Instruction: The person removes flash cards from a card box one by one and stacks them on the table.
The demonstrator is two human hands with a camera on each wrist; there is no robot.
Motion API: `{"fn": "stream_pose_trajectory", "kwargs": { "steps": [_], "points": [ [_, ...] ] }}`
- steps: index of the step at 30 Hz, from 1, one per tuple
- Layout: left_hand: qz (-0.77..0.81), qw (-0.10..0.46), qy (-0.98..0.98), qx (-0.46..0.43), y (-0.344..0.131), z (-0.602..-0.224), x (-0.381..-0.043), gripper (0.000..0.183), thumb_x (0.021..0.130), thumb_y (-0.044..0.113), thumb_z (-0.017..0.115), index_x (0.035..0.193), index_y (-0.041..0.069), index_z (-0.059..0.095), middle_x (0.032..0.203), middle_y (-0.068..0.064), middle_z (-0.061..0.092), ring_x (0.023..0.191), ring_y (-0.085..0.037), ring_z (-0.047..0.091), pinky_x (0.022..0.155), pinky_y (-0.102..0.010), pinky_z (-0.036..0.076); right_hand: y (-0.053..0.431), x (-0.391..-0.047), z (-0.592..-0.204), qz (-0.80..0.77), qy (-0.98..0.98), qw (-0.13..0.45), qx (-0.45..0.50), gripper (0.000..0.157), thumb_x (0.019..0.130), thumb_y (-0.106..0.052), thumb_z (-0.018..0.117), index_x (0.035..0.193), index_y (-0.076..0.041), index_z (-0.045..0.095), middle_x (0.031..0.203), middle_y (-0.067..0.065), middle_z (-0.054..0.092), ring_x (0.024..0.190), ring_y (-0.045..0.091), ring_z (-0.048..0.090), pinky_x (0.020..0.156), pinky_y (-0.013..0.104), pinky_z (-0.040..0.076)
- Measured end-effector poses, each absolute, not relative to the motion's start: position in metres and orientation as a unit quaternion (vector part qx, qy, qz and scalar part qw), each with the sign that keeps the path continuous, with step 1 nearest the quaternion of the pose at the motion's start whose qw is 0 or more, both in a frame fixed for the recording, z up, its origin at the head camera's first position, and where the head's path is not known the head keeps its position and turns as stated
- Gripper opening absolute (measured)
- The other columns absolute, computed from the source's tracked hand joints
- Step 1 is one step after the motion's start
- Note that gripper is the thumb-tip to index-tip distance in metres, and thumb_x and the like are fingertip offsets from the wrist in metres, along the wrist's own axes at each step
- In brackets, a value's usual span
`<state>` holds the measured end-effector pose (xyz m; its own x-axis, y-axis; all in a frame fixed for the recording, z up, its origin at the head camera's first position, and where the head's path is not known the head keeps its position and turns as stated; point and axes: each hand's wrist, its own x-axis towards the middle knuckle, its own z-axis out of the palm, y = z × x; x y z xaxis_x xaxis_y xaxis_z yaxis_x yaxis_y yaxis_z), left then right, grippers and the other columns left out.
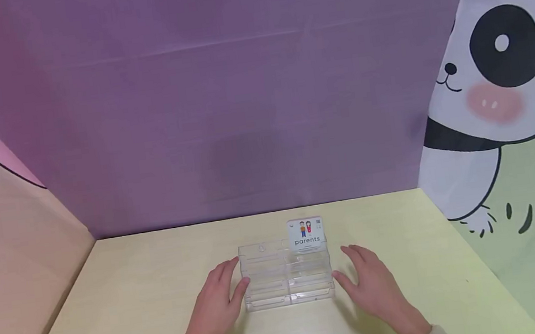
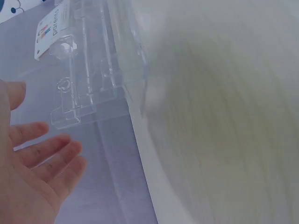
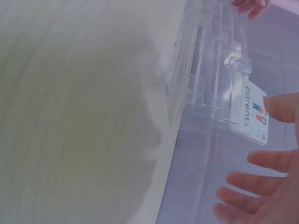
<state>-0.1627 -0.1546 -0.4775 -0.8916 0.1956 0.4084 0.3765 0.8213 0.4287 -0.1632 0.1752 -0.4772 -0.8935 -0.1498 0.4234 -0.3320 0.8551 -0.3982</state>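
A clear plastic tiered card holder, with two columns of stepped slots, stands on the pale table between both hands. In its back right slot sits a white card printed "parents" with two small figures. My left hand is beside the holder's left side, fingers spread and relaxed; whether it touches the plastic I cannot tell. Opposite it, my right hand is beside the right side, thumb nearest the edge. The left wrist view shows the left fingers apart from the holder. Neither hand grips anything.
The light wood-toned table extends around the holder. Behind it rises a purple fabric wall. A tan and pink panel bounds the left, and a panel with a printed panda bounds the right.
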Motion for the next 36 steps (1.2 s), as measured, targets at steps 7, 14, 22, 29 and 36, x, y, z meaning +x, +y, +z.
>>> {"fn": "stream_pose_trajectory", "kwargs": {
  "steps": [7, 14, 22, 29, 36],
  "points": [
    [-0.291, 0.185, -0.927, -0.145, -0.152, -0.474, -0.169, 0.046, 0.097, 0.033, 0.054, 0.136, 0.009, 0.048, 0.129, -0.007, 0.054, 0.116, -0.025, 0.053, 0.091, -0.046, 0.048, 0.175, -0.166, -0.468, 0.271, -0.936, 0.188, 0.120, 0.047, 0.088, -0.037, 0.066, 0.123, -0.006, 0.059, 0.122, 0.010, 0.060, 0.115, 0.030, 0.054, 0.091, 0.048, 0.048],
    [-0.360, 0.177, -0.909, -0.115, -0.150, -0.471, -0.178, 0.044, 0.095, 0.025, 0.059, 0.134, 0.007, 0.049, 0.124, -0.010, 0.056, 0.111, -0.027, 0.056, 0.087, -0.046, 0.049, 0.173, -0.169, -0.462, 0.296, -0.925, 0.202, 0.123, 0.041, 0.089, -0.034, 0.066, 0.120, -0.009, 0.061, 0.118, 0.006, 0.062, 0.112, 0.027, 0.056, 0.089, 0.046, 0.049],
    [-0.449, 0.165, -0.871, -0.113, -0.147, -0.468, -0.186, 0.037, 0.093, 0.014, 0.061, 0.128, 0.002, 0.053, 0.120, -0.011, 0.057, 0.108, -0.026, 0.057, 0.091, -0.041, 0.049, 0.171, -0.171, -0.460, 0.308, -0.921, 0.205, 0.122, 0.037, 0.087, -0.030, 0.069, 0.116, -0.007, 0.063, 0.114, 0.005, 0.064, 0.109, 0.025, 0.058, 0.088, 0.045, 0.049],
    [-0.492, 0.168, -0.849, -0.095, -0.147, -0.469, -0.192, 0.035, 0.092, 0.009, 0.062, 0.125, -0.001, 0.054, 0.119, -0.013, 0.058, 0.108, -0.027, 0.056, 0.092, -0.042, 0.049, 0.170, -0.174, -0.456, 0.313, -0.919, 0.205, 0.123, 0.034, 0.088, -0.030, 0.069, 0.113, -0.008, 0.065, 0.112, 0.004, 0.064, 0.108, 0.025, 0.058, 0.088, 0.045, 0.049],
    [-0.551, 0.157, -0.816, -0.077, -0.146, -0.472, -0.202, 0.036, 0.090, 0.005, 0.064, 0.124, -0.002, 0.054, 0.122, -0.019, 0.057, 0.111, -0.029, 0.056, 0.094, -0.041, 0.049, 0.163, -0.181, -0.451, 0.331, -0.914, 0.202, 0.120, 0.033, 0.087, -0.028, 0.069, 0.113, -0.008, 0.065, 0.113, 0.005, 0.064, 0.108, 0.025, 0.059, 0.089, 0.045, 0.048]
  ]
}}
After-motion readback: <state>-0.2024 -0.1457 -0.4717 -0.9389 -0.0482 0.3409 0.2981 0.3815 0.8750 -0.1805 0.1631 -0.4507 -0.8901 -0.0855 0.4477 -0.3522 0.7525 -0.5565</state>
